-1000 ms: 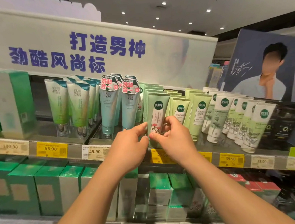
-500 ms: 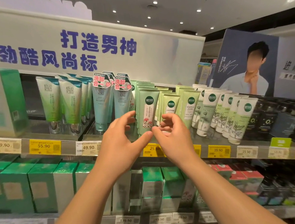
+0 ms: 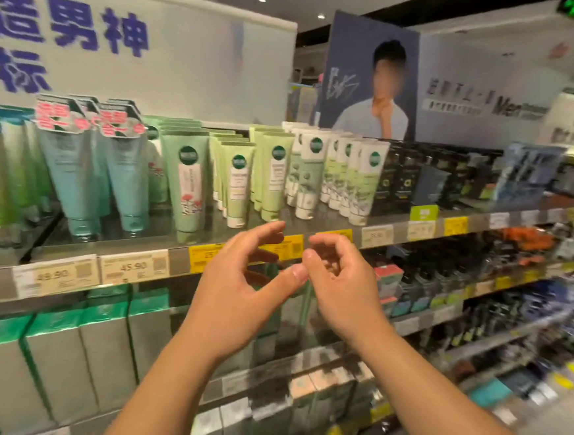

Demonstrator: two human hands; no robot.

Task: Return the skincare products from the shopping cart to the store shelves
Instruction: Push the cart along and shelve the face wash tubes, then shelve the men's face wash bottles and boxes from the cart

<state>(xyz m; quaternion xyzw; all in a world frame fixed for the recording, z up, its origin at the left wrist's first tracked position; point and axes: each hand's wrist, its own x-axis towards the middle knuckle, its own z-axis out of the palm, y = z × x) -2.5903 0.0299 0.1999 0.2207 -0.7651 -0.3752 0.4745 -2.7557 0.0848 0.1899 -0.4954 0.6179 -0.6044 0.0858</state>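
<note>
A pale green tube with a pink flower label stands cap-down at the front of the top shelf, ahead of a row of like tubes. My left hand and my right hand hover side by side in front of the shelf edge, below and to the right of that tube. Both hands hold nothing, with fingers loosely curled and apart. The shopping cart is out of view.
Teal tubes stand to the left, light green tubes and white tubes to the right, then dark boxes. Price tags line the shelf edge. Green boxes fill the shelf below.
Both hands have let go of the flower-label tube and drawn back and down from the shelf. The tube stays standing on the shelf. The view has swung to the right.
</note>
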